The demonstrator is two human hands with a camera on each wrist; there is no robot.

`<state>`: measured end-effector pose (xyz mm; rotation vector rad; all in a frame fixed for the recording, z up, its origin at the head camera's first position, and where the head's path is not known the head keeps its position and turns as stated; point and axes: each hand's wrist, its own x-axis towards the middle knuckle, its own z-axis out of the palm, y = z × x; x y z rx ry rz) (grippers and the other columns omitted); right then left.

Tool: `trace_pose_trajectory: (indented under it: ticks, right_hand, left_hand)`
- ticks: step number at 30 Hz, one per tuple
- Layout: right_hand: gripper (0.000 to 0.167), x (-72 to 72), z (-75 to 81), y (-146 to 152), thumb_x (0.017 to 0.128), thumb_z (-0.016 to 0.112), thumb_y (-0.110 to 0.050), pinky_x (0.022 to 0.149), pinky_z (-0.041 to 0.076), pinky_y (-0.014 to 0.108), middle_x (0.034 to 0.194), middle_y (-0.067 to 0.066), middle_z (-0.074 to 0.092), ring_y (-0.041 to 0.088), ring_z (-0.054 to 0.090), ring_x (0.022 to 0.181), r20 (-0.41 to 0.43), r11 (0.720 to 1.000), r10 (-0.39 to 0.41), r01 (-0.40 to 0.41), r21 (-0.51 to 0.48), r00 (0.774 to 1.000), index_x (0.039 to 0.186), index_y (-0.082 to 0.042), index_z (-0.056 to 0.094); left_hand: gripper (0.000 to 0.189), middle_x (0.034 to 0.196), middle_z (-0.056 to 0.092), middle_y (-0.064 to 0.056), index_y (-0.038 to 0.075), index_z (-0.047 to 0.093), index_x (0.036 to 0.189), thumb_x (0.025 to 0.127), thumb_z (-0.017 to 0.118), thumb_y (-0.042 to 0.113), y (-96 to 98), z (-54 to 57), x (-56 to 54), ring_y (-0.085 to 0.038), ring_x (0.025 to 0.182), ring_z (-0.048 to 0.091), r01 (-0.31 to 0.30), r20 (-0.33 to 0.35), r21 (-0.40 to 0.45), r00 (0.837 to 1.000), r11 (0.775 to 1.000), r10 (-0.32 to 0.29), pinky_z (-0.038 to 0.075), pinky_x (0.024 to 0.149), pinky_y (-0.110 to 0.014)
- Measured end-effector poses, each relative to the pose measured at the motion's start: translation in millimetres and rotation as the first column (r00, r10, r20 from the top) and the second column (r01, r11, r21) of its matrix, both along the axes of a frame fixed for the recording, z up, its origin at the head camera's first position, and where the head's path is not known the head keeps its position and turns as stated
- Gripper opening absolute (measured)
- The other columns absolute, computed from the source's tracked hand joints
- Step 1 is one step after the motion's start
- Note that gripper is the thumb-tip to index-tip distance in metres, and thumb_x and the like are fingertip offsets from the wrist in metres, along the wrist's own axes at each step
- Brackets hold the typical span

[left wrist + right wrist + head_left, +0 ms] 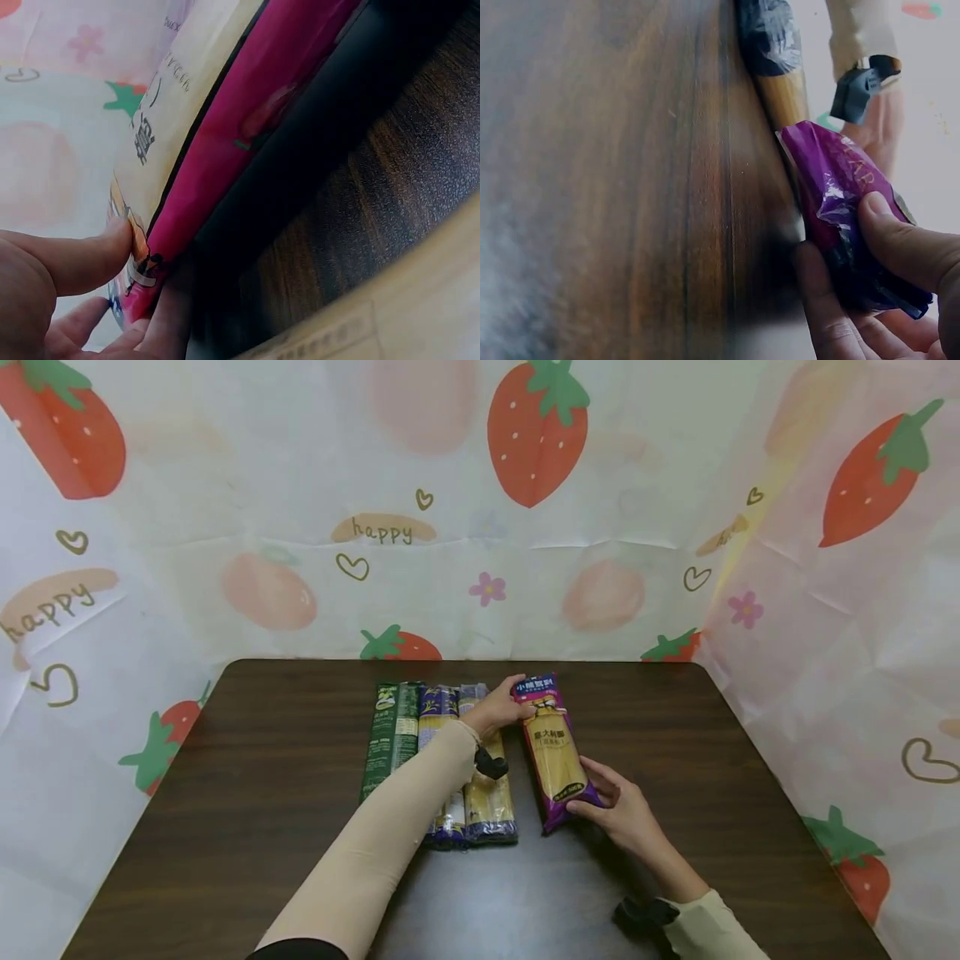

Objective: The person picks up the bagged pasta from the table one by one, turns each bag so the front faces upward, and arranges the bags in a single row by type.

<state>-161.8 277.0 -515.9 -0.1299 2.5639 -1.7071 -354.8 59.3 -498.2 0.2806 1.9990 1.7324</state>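
Note:
A purple and blue bag of spaghetti [555,747] is held by both hands over the dark table, slightly tilted. My left hand [498,706] pinches its top end, thumb on the front and fingers behind, as the left wrist view shows on the bag's pink side [217,142]. At the lower end my right hand [626,810] grips the bag, its thumb across the crinkled purple wrapper [840,187]. Beneath and beside my left forearm lie a green pack [390,735], a blue and yellow pack [438,702] and a clear-wrapped noodle pack [489,802], side by side.
The brown wooden table [285,743] reaches back to a white cloth wall [465,585] printed with strawberries, hearts and flowers. More of this cloth rises at the left and right. Each wrist wears a dark strapped device.

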Motion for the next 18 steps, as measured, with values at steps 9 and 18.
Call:
trace_pose_trajectory:
  ticks: [9,18]
  right_hand:
    - [0.076,-8.2,1.4,7,0.096,0.084,-0.013,0.092,0.056,0.019,0.154,0.028,0.055,0.043,0.061,0.136,0.046,0.999,-0.038,0.037,0.023,0.998,0.161,-0.001,0.047]
    - [0.076,-9.6,-1.2,9,0.095,0.086,-0.019,0.104,0.056,0.040,0.157,0.024,0.053,0.041,0.060,0.138,0.067,0.990,-0.082,0.074,0.120,0.994,0.161,-0.005,0.050]
  left_hand:
    - [0.075,0.161,0.042,-0.032,0.009,0.027,0.171,0.107,0.065,0.006,4.1,-1.4,6.1,-0.043,0.144,0.050,0.060,-0.075,-0.100,0.995,0.993,-0.068,0.044,0.119,-0.049]
    - [0.070,0.169,0.036,-0.027,0.009,0.030,0.171,0.110,0.063,0.014,5.7,-1.2,9.8,-0.042,0.155,0.037,0.072,-0.172,-0.240,0.978,0.968,-0.115,0.036,0.125,-0.051]
